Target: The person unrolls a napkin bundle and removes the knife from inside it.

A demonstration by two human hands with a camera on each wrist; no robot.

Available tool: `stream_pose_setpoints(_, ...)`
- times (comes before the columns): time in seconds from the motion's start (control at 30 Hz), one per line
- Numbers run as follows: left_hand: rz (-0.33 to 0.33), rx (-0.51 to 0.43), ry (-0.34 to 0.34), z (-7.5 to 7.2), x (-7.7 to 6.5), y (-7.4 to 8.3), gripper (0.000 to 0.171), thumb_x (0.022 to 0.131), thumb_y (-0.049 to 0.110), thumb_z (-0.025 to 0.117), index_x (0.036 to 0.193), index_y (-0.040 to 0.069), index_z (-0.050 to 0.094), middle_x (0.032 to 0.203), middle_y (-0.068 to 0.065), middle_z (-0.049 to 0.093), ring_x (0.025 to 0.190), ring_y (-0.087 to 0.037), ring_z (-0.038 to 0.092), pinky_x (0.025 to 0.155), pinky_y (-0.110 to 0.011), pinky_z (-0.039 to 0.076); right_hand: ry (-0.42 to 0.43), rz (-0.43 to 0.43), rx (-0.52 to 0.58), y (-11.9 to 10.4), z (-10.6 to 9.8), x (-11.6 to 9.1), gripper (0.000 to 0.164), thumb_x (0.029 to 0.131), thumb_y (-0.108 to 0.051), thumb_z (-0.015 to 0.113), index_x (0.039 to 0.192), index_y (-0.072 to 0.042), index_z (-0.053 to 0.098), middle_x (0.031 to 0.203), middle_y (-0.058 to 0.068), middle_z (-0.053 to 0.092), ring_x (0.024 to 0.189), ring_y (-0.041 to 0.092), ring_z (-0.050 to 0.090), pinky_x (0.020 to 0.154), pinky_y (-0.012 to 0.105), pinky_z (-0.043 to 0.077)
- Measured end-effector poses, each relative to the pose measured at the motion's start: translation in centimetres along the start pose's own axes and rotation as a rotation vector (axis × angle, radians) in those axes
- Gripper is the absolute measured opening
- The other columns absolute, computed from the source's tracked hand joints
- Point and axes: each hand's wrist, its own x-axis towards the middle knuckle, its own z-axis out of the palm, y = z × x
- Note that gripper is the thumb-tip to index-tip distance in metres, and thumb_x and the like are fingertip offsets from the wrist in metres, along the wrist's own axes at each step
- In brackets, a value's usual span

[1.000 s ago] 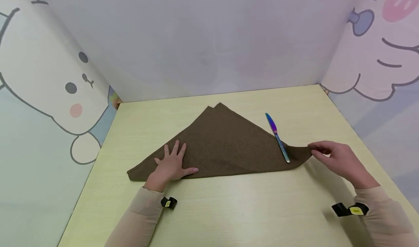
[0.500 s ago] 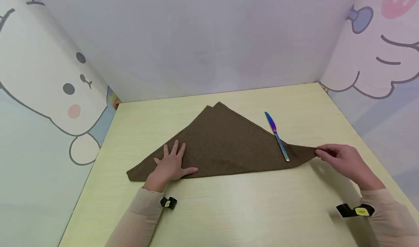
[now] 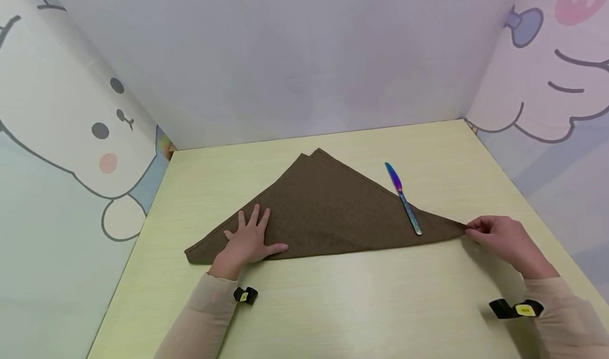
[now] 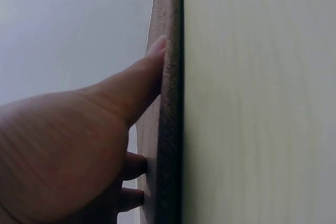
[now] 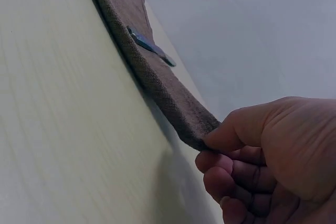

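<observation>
A brown cloth napkin [image 3: 328, 205], folded into a wide triangle, lies on the table with its peak toward the back wall. My left hand [image 3: 247, 242] rests on its left part, fingers straight and spread. In the left wrist view the thumb [image 4: 142, 74] lies along the folded front edge. My right hand [image 3: 504, 240] pinches the napkin's right corner between thumb and fingers. The right wrist view shows that corner [image 5: 197, 129] raised a little, a shadow under it. A table knife [image 3: 403, 200] with an iridescent blade and speckled handle lies across the napkin's right slope.
The pale wooden table [image 3: 352, 301] runs back to a plain light wall [image 3: 304, 57]. Cartoon-printed panels stand at the left [image 3: 57, 110] and right [image 3: 561, 84] sides. Each sleeved wrist carries a small black camera mount.
The right hand has drawn the napkin's corner outward to the right and lowered it a little. That end now lies straighter and flatter. The left hand stays in place.
</observation>
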Motion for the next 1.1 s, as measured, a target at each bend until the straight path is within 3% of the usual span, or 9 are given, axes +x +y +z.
stream_pose_setpoints(0.13, 0.0, 0.001, 0.0, 0.0, 0.0, 0.0, 0.111, 0.074, 0.081, 0.054, 0.156, 0.019, 0.013, 0.161, -0.012, 0.001, 0.142, -0.05, 0.001, 0.086, -0.082, 0.023, -0.027, 0.022, -0.018, 0.2, 0.0, 0.1, 0.028, 0.09, -0.034, 0.067, 0.097, -0.007, 0.071, 0.077, -0.002, 0.065, 0.065, 0.011, 0.051, 0.054, 0.028, 0.04)
stream_pose_setpoints(0.27, 0.003, -0.003, -0.002, 0.0, 0.0, 0.1, 0.111, 0.074, 0.08, 0.055, 0.156, 0.018, 0.014, 0.161, -0.013, 0.002, 0.141, -0.05, 0.001, 0.086, -0.082, 0.023, -0.012, 0.0, -0.043, 0.2, -0.1, 0.0, 0.034, 0.09, -0.037, 0.067, 0.103, -0.005, 0.07, 0.084, 0.0, 0.067, 0.072, 0.013, 0.055, 0.058, 0.029, 0.042)
stream_pose_setpoints(0.33, 0.004, -0.006, -0.003, 0.0, -0.1, 0.1, 0.11, 0.074, 0.079, 0.055, 0.156, 0.018, 0.014, 0.161, -0.013, 0.002, 0.141, -0.05, 0.001, 0.086, -0.082, 0.022, 0.04, -0.036, -0.061, -0.1, -0.2, -0.1, 0.036, 0.09, -0.035, 0.067, 0.108, -0.004, 0.069, 0.088, 0.003, 0.067, 0.076, 0.017, 0.057, 0.059, 0.03, 0.043)
stream_pose_setpoints(0.47, 0.01, -0.005, 0.005, -0.1, -0.1, 0.2, 0.109, 0.075, 0.078, 0.055, 0.156, 0.016, 0.015, 0.161, -0.015, 0.003, 0.141, -0.051, 0.001, 0.085, -0.083, 0.022, 0.203, -0.14, -0.068, -1.5, -0.4, -0.3, 0.031, 0.089, -0.028, 0.069, 0.11, -0.005, 0.068, 0.089, 0.006, 0.067, 0.073, 0.007, 0.056, 0.057, 0.028, 0.042)
stream_pose_setpoints(0.57, 0.012, -0.006, -0.003, -0.3, -0.2, 0.1, 0.108, 0.077, 0.077, 0.055, 0.156, 0.016, 0.015, 0.16, -0.015, 0.003, 0.141, -0.052, 0.001, 0.086, -0.082, 0.023, 0.255, -0.194, -0.048, -3.3, -0.1, -0.1, 0.027, 0.089, -0.028, 0.07, 0.108, -0.008, 0.07, 0.088, 0.003, 0.068, 0.069, 0.0, 0.054, 0.055, 0.025, 0.043)
stream_pose_setpoints(0.8, -0.003, -0.028, -0.024, -0.7, -1.2, -1.0, 0.103, 0.082, 0.071, 0.056, 0.155, 0.011, 0.016, 0.16, -0.018, 0.004, 0.14, -0.052, 0.002, 0.089, -0.079, 0.025, 0.207, -0.249, 0.023, -7.0, 2.3, 2.0, 0.021, 0.089, -0.029, 0.07, 0.098, -0.01, 0.073, 0.082, -0.001, 0.069, 0.074, 0.016, 0.06, 0.057, 0.025, 0.047)
stream_pose_setpoints(1.1, -0.021, -0.034, -0.027, -0.6, -2.4, -2.9, 0.101, 0.084, 0.068, 0.056, 0.154, 0.007, 0.017, 0.159, -0.019, 0.006, 0.143, -0.046, 0.005, 0.093, -0.077, 0.024, 0.141, -0.178, 0.053, -7.4, 5.5, 4.1, 0.029, 0.087, -0.035, 0.072, 0.097, -0.008, 0.071, 0.079, 0.0, 0.066, 0.07, 0.016, 0.057, 0.057, 0.028, 0.046)
